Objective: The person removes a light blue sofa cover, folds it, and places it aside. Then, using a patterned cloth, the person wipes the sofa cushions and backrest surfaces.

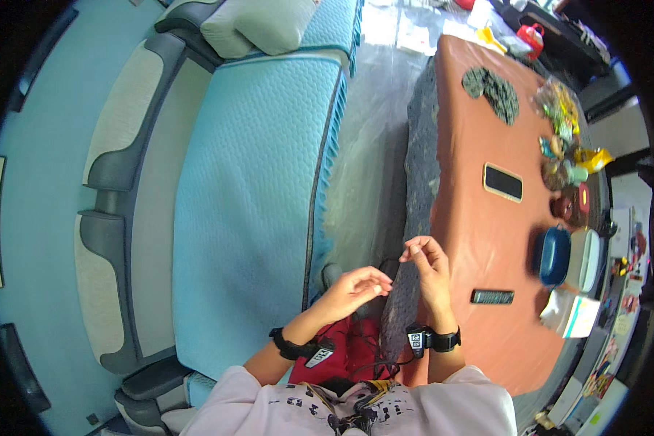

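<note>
My left hand (357,291) is raised above my lap, between the sofa and the table, with its fingers loosely curled and nothing in it. Close by on its right, my right hand (428,261) hovers over the near edge of the table, which has an orange-brown cover (468,234). Thumb and index finger of that hand come together at the tips; no object can be made out between them. Each wrist carries a black strap with a small device. On the table, the black remote control (492,297) and a smartphone (502,182) lie nearest to my right hand.
A blue plastic basin (555,256), a pale container (582,259) and a tissue box (580,317) stand along the table's far side. Jars and snack bags (564,111) sit farther up, near a dark patterned cloth (493,92). The sofa's quilted blue cover (250,191) is on my left.
</note>
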`<state>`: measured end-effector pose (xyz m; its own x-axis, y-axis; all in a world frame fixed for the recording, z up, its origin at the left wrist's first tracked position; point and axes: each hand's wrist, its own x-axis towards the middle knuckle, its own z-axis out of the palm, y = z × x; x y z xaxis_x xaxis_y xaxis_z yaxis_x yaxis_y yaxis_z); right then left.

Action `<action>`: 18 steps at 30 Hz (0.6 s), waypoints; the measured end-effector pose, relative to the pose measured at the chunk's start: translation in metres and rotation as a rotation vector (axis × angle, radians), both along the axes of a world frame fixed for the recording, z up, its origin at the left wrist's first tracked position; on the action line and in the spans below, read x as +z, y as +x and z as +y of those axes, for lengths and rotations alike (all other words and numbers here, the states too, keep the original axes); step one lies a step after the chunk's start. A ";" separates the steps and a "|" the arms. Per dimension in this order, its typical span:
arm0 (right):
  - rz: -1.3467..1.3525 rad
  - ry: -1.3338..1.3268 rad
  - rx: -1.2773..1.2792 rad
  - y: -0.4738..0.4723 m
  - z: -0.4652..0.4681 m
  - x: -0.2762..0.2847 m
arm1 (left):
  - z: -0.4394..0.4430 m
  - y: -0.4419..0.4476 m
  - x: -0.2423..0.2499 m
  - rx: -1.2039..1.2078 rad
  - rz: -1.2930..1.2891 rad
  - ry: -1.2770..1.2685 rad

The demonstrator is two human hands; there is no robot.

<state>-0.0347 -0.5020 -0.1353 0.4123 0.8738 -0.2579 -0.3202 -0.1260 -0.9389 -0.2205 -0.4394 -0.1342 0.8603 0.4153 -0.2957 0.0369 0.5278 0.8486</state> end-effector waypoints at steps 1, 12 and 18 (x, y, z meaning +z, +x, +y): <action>0.021 -0.007 -0.005 0.004 0.012 0.007 | 0.013 -0.002 0.002 0.046 -0.011 0.030; -0.100 -0.036 0.334 0.022 0.219 0.026 | 0.231 -0.110 -0.007 0.447 0.531 0.072; -0.209 0.023 0.286 0.099 0.333 0.061 | 0.360 -0.027 0.028 0.348 0.398 0.149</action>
